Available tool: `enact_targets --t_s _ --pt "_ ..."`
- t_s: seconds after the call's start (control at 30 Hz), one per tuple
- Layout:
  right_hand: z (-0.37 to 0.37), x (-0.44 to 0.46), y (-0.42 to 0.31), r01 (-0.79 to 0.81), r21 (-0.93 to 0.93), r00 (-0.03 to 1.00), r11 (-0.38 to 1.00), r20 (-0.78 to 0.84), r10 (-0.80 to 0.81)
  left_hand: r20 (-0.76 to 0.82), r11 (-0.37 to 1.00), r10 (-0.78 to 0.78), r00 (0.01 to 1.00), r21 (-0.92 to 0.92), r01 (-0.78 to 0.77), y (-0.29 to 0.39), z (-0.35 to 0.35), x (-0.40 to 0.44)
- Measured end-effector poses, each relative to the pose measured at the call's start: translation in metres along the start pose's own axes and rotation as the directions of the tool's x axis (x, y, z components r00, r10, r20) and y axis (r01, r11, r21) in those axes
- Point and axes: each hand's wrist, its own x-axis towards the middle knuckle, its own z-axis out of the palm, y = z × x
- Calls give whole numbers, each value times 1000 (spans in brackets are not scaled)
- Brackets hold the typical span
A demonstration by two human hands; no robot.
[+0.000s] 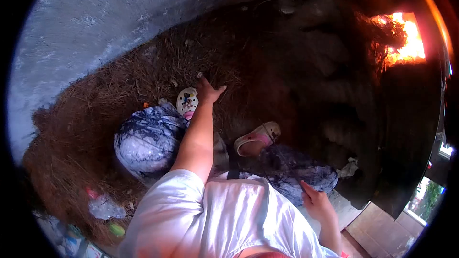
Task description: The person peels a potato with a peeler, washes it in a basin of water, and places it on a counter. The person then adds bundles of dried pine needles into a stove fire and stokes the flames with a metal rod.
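We found the dry straw (103, 88) heaped on the ground between the pale wall (91, 24) and the person's feet, with its thinner, darker edge running off towards the fire. The left hand (209, 93) reached out over it just beyond the decorated clog (187, 100). Its thumb stood well apart from the fingers, whose tips met the straw; we saw nothing clamped between them. The right hand (321, 208) hung beside the right knee with one finger extended; the others were partly hidden, and we could not tell whether they were curled around anything.

We judged the straw light, springy and brittle, likely to snap or shed short pieces when squeezed, and loose enough to slip out of a narrow pinch. In our judgement a broad handful, gathered low in the thick part with the fingers spread and then drawn in, offered the surest hold.

As to materials, the strands were thin, brown and tangled, lying in no single direction. The wall was rough and streaked, curved in this view. The clogs looked moulded and smooth, the second clog (258, 138) showing pink inside. The trousers (152, 138) were soft cloth, mottled dark blue and white. A crumpled clear plastic bag (106, 207) lay on the straw's near edge. Bright flames (406, 40) filled a squarish opening at the upper right.
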Motion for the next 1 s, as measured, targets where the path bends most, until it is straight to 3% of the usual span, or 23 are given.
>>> enact_targets --t_s 0.07,0.1,0.17,0.27,0.3,0.37,0.5,0.57,0.7,0.83,0.9,0.97,1.0 --pt "-10 3 -1 -154 29 987 988 52 153 38 991 25 999 129 -30 -1 16 15" --pt "-8 5 6 -158 25 986 987 56 156 42 992 20 999 128 -25 -1 20 19" --pt "7 7 31 138 -51 979 989 -142 -144 83 990 50 995 130 -61 -1 29 23" --pt "24 17 48 227 37 960 973 -179 -217 173 987 98 980 106 -117 -4 42 24" --pt "26 21 44 188 -4 971 982 -149 -187 178 988 95 979 101 -114 -9 49 26" --pt "19 29 25 143 43 984 989 -110 -138 280 979 182 942 -138 -148 -16 60 31" --pt "23 41 32 117 42 987 992 -119 -111 289 975 168 942 -188 -116 -14 63 36" --pt "29 36 39 105 48 981 993 -172 -96 146 984 176 973 -53 -170 -12 64 37" --pt "24 28 39 43 62 976 997 -217 -28 47 978 203 978 -61 -200 6 54 24" --pt "30 40 29 32 27 986 999 -167 -27 47 953 243 969 -196 -229 9 61 23" --pt "36 49 29 188 -34 966 982 -175 -191 40 936 266 963 -250 -249 7 60 25" --pt "30 53 27 214 -69 960 974 -172 -223 125 890 250 960 -420 -177 12 50 22" --pt "27 54 28 232 -104 954 967 -170 -247 123 891 248 961 -418 -176 7 56 27"
